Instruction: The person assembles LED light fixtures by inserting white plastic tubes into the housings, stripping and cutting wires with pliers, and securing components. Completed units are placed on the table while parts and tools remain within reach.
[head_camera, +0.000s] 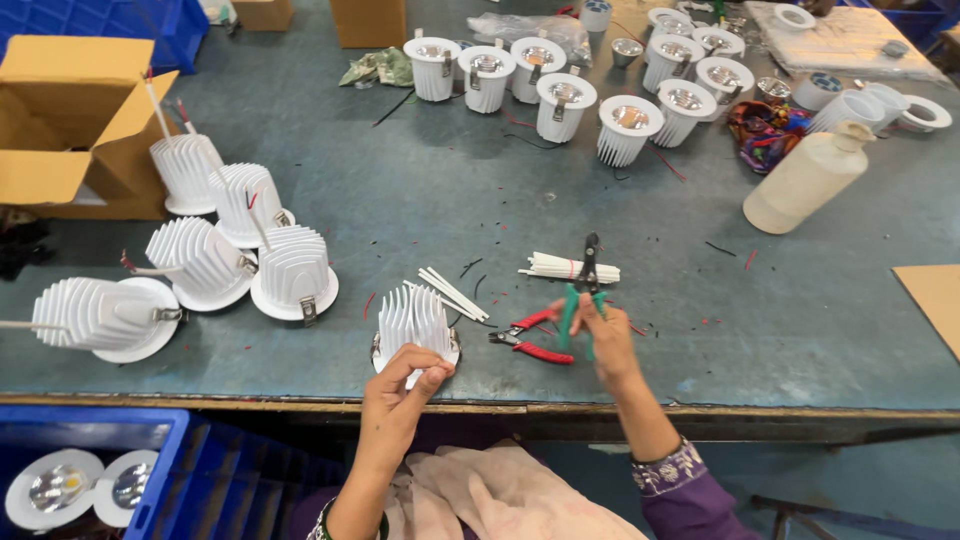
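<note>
Workbench, grey-green and scuffed, carries everything. At its near edge stands a white finned downlight housing; the left hand pinches its rim from six o'clock. At three o'clock of it, the right hand is closed around green-handled cutters, pointing to twelve o'clock. Red-handled pliers lie between.

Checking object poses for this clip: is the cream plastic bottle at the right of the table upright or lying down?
Lying down. The cream bottle rests on its side on the table, its capped neck pointing up-right toward the white lamp housings.
</note>
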